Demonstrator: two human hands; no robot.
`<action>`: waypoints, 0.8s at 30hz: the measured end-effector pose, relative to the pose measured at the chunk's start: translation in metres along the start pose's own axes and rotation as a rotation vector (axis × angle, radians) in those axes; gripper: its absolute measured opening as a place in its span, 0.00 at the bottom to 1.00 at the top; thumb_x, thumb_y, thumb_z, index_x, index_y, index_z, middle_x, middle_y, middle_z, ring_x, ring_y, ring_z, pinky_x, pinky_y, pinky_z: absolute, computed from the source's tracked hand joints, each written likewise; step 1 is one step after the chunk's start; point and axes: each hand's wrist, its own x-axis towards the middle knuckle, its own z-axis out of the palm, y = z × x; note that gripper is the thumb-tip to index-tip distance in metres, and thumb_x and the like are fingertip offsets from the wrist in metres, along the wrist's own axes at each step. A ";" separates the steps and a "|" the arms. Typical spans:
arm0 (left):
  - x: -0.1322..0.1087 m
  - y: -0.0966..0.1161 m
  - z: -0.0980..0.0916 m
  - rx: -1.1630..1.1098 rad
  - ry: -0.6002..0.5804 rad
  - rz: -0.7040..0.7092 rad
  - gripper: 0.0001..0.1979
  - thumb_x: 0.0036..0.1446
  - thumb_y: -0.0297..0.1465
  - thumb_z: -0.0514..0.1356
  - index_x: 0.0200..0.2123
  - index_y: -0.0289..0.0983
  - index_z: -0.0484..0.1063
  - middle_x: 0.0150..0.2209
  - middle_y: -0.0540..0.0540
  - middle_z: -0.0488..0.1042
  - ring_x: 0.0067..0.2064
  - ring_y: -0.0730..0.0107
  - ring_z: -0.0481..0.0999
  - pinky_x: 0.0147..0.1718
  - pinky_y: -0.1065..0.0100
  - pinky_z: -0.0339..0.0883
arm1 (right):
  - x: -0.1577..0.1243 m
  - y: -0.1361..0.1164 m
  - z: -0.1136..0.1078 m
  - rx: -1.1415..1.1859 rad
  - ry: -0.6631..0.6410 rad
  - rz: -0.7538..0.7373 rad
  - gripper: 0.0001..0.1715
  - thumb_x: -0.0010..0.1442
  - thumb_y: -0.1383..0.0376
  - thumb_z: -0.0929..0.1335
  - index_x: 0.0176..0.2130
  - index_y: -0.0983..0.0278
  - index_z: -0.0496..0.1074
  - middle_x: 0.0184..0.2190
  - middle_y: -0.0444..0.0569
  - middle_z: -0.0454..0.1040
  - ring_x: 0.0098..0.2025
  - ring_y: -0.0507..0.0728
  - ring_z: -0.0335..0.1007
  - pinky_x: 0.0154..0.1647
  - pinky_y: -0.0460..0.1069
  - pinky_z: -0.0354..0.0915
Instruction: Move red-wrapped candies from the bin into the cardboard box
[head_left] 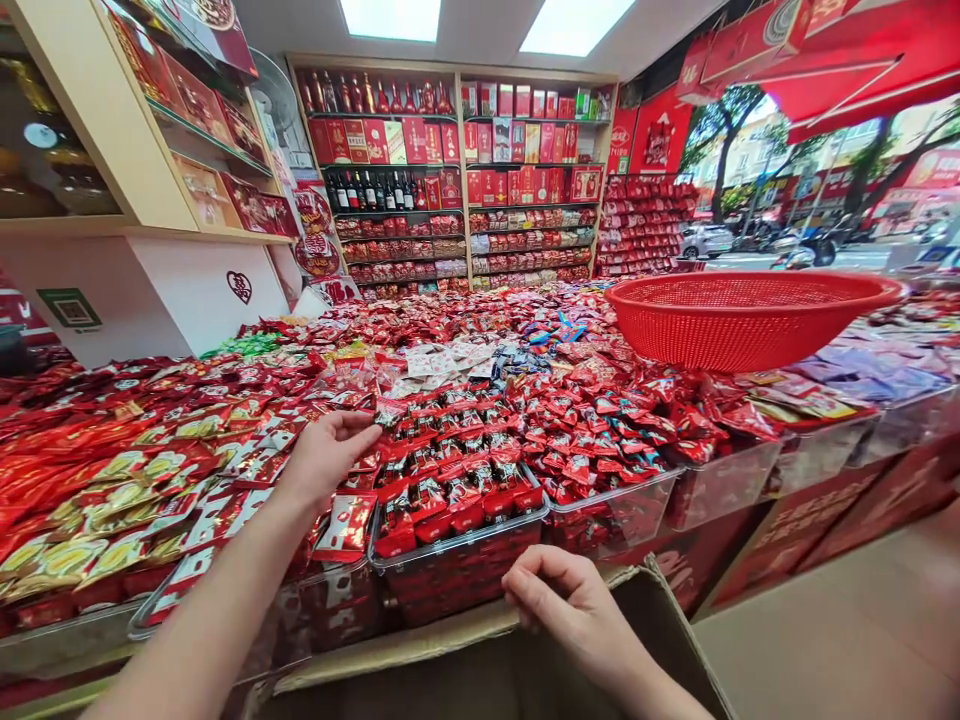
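My left hand [334,452] reaches over the display, thumb and fingertips closed at the edge of a small red wrapped candy [390,412] at the back left corner of a clear plastic bin [461,550]. Neat rows of red-and-dark wrapped candies [454,485] fill that bin. Lower down, my right hand [559,605] hovers over the near rim of an open cardboard box [405,650], its fingers curled and pressed together. Whatever may be between those fingers is hidden. Red-and-white packets [349,525] lie just left of the bin.
A large red plastic basket [750,320] rests on the candies at the right. More bins of loose red candies [600,440] and gold packets [120,500] flank the middle bin. Shelves [461,150] of bottles and boxes stand behind. Tiled floor [840,620] shows at the lower right.
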 end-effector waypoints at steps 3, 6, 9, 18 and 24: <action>0.035 -0.008 0.003 0.183 -0.037 -0.096 0.09 0.52 0.32 0.60 0.34 0.32 0.68 0.27 0.51 0.71 0.25 0.76 0.71 0.24 0.72 0.67 | -0.002 0.004 0.002 -0.092 -0.032 0.000 0.21 0.55 0.52 0.64 0.25 0.67 0.65 0.19 0.42 0.60 0.22 0.48 0.52 0.23 0.44 0.51; 0.045 -0.013 0.013 0.374 -0.083 -0.152 0.10 0.58 0.33 0.56 0.38 0.33 0.69 0.32 0.49 0.72 0.28 0.75 0.72 0.25 0.69 0.69 | -0.002 0.005 0.002 -0.153 -0.053 -0.015 0.20 0.56 0.53 0.63 0.25 0.67 0.64 0.20 0.42 0.60 0.24 0.49 0.53 0.25 0.44 0.52; 0.047 -0.012 0.019 0.550 -0.104 -0.155 0.11 0.58 0.34 0.55 0.41 0.33 0.69 0.36 0.47 0.73 0.32 0.72 0.74 0.29 0.66 0.70 | -0.002 0.006 0.001 -0.175 -0.057 -0.009 0.19 0.56 0.54 0.63 0.24 0.67 0.64 0.20 0.43 0.60 0.24 0.49 0.54 0.26 0.45 0.52; 0.049 0.001 0.022 0.958 -0.095 -0.016 0.10 0.57 0.34 0.56 0.40 0.34 0.70 0.40 0.46 0.73 0.39 0.66 0.73 0.38 0.60 0.68 | 0.000 0.012 0.001 -0.260 -0.084 -0.051 0.17 0.56 0.57 0.63 0.24 0.67 0.66 0.21 0.43 0.64 0.25 0.50 0.57 0.27 0.44 0.55; 0.042 0.011 0.022 0.927 -0.011 0.135 0.09 0.55 0.34 0.57 0.33 0.33 0.71 0.34 0.46 0.74 0.37 0.64 0.74 0.37 0.60 0.66 | -0.008 0.009 -0.006 -0.385 -0.318 -0.098 0.14 0.55 0.59 0.65 0.26 0.65 0.72 0.24 0.45 0.71 0.28 0.51 0.64 0.30 0.44 0.59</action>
